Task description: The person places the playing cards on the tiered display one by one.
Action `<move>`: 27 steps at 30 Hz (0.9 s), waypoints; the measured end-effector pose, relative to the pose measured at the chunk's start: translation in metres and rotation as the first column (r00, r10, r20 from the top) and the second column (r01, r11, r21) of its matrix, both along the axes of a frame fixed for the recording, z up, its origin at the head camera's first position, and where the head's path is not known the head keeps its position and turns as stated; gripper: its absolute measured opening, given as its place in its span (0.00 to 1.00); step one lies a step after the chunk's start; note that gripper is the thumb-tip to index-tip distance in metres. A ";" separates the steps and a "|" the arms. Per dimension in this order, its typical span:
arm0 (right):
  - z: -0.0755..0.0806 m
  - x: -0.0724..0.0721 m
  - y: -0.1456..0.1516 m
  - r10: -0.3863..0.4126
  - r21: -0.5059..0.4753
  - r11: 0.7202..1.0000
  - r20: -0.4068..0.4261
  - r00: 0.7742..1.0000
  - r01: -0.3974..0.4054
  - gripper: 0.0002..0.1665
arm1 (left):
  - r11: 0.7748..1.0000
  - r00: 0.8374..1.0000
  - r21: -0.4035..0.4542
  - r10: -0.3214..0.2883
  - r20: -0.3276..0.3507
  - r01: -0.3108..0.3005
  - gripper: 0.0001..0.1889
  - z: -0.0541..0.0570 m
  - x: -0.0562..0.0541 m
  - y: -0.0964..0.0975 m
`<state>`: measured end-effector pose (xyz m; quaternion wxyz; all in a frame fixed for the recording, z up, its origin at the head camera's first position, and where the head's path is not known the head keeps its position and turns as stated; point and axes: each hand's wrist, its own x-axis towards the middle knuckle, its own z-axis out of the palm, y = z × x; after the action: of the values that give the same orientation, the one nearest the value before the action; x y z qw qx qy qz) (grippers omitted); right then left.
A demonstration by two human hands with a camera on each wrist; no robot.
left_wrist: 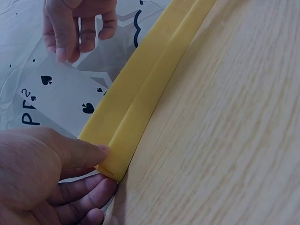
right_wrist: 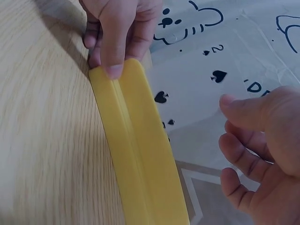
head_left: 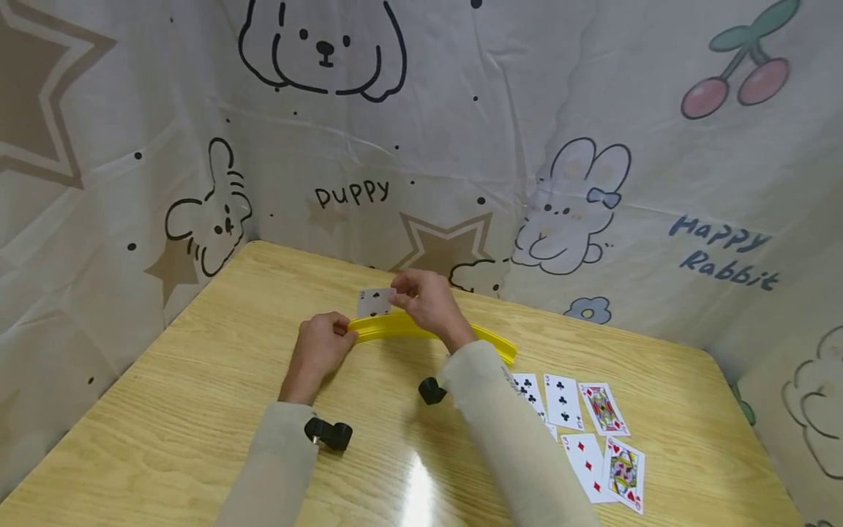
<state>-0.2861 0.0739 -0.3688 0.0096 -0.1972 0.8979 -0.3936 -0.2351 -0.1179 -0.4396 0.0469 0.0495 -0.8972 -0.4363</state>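
Observation:
A curved yellow card holder lies across the far part of the wooden table. My left hand pinches its left end, thumb on top and fingers beneath. The two of spades stands upright at the holder's far side, near that end; its lower edge is hidden behind the yellow rim. My right hand is beside the card's right edge, above the holder. In the right wrist view its thumb and fingers are spread apart; whether the thumb tip touches the card is unclear.
Face-up playing cards lie at the right of the table, among them the three of clubs, the three of diamonds and several others, partly overlapping. My right sleeve covers some. A printed cloth hangs behind the table.

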 end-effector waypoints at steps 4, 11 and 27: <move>-0.001 0.003 0.012 -0.012 0.015 1.000 -0.013 1.000 0.012 0.10 | 1.000 1.000 -0.012 -0.004 0.001 0.004 0.13 -0.002 0.000 0.001; -0.002 0.012 0.037 -0.016 0.016 1.000 -0.017 1.000 0.016 0.15 | 1.000 1.000 -0.015 -0.021 0.012 0.021 0.13 -0.003 0.000 0.004; 0.001 0.042 0.080 -0.075 0.014 0.997 -0.014 0.997 0.075 0.18 | 0.999 0.999 -0.033 -0.036 0.006 0.036 0.15 0.000 -0.002 -0.001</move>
<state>-0.2443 0.1535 -0.3680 -0.0096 -0.1658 0.9074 -0.3860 -0.2368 -0.1184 -0.4392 0.0373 0.0336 -0.9052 -0.4220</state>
